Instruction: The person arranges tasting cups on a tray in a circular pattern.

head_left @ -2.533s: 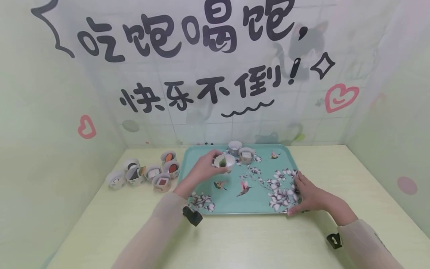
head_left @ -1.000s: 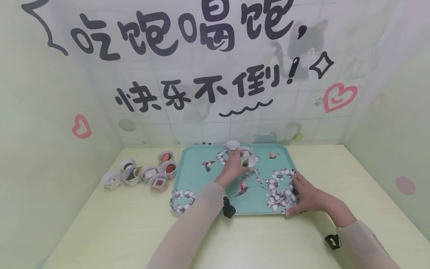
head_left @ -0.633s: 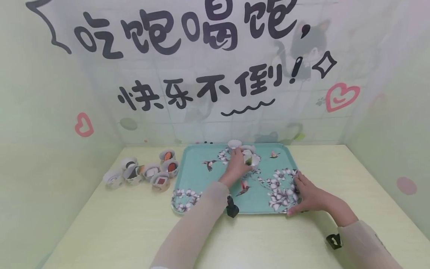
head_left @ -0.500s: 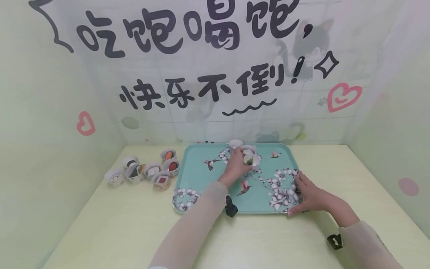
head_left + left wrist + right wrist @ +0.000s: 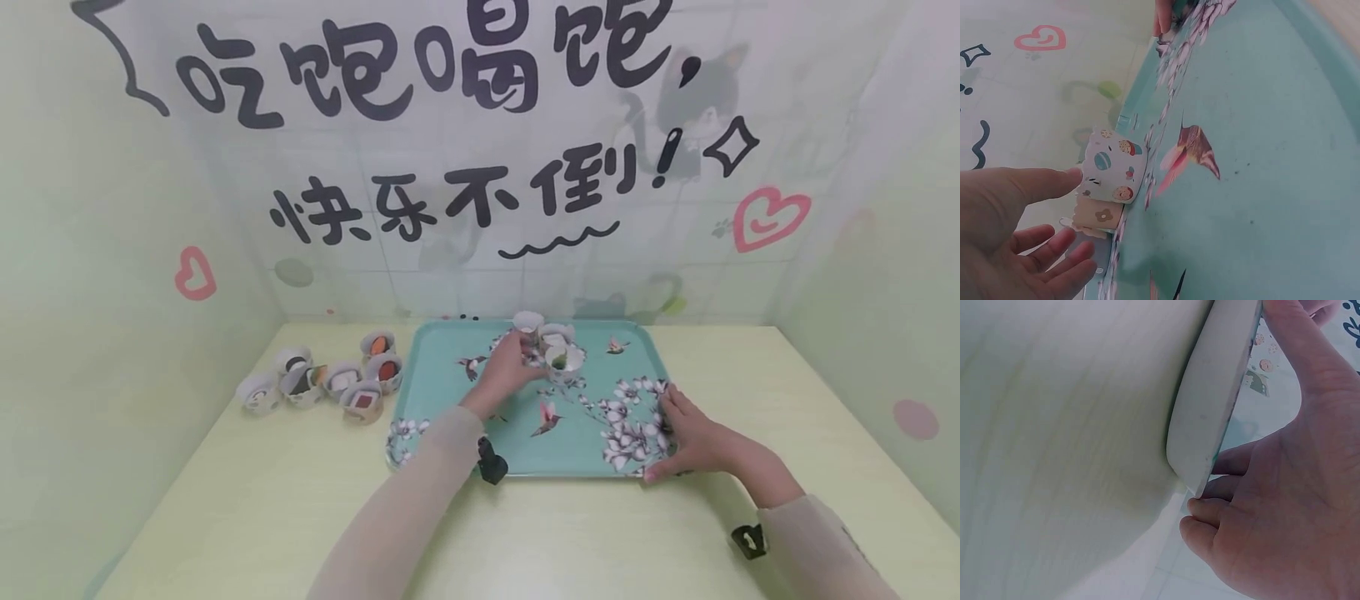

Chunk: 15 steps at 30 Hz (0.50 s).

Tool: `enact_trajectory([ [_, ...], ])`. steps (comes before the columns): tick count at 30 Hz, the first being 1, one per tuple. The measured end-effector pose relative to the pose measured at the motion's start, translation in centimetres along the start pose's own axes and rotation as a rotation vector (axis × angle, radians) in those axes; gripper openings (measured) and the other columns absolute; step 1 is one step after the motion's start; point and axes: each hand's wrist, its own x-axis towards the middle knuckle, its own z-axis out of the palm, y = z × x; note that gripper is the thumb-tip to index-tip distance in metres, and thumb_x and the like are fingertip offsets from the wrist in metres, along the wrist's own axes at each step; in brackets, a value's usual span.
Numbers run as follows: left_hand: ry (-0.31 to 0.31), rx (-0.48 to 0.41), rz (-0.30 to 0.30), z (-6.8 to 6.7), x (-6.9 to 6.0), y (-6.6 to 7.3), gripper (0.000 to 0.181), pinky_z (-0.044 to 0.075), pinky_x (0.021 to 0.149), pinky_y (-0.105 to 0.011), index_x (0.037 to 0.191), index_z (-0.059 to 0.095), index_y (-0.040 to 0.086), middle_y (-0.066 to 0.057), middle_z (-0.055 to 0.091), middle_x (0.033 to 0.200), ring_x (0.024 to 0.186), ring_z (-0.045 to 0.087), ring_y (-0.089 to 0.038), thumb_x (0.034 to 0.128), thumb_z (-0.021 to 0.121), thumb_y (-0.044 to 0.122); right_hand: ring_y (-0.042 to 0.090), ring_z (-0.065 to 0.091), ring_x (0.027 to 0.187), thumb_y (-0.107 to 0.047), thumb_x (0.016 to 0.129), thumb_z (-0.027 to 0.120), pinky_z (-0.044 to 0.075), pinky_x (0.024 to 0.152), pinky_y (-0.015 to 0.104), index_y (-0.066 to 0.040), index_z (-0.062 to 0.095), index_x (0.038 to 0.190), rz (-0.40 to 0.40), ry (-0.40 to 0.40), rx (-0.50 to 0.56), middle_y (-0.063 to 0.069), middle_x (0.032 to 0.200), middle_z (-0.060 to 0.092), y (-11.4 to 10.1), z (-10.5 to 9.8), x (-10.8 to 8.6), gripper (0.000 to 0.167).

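Left grip (image 5: 507, 371), now spread, has eased back from the scalloped, printed cup (image 5: 1112, 167); right grip (image 5: 699, 440), spread, touches the smooth, floral tray (image 5: 573, 457).

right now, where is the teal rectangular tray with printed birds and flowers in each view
Head: tray at centre, just below mid-height.
Left wrist: tray across the middle and right, printed top showing.
Right wrist: tray right of centre, slanting down from the top, pale outer side showing.
Shared landmark: right hand, right of centre in head, at top in left wrist, right side in right wrist.
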Motion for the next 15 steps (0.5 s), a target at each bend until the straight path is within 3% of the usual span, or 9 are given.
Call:
enact_trajectory([
  [5, -0.027, 0.017, 0.001, -1.1, -0.7, -0.3, 0.057, 0.054, 0.094, -0.043, 0.136, 0.051, 0.006, -0.012, 0.061, 0.129, 0.119, 0.058, -0.028, 0.0881, 0.077, 0.024, 0.063, 0.003, 0.142, -0.044, 0.068, 0.09, 0.017, 0.114, 0.073, 0.025, 0.01, 0.146, 0.003, -0.006, 0.004, 0.047, 0.154, -0.003, -0.1, 0.3, -0.1, 0.131],
  [15, -0.01, 0.059, 0.014, -3.2, -1.6, -0.8, 0.052, 0.052, 0.101, -0.044, 0.134, 0.054, 0.007, -0.014, 0.058, 0.135, 0.123, 0.057, -0.03, 0.09, 0.075, 0.027, 0.063, 0.004, 0.142, -0.045, 0.068, 0.089, 0.018, 0.114, 0.073, 0.024, 0.01, 0.147, -0.002, -0.002, -0.021, 0.047, 0.154, -0.003, 0.1, 0.1, 0.2, 0.131],
])
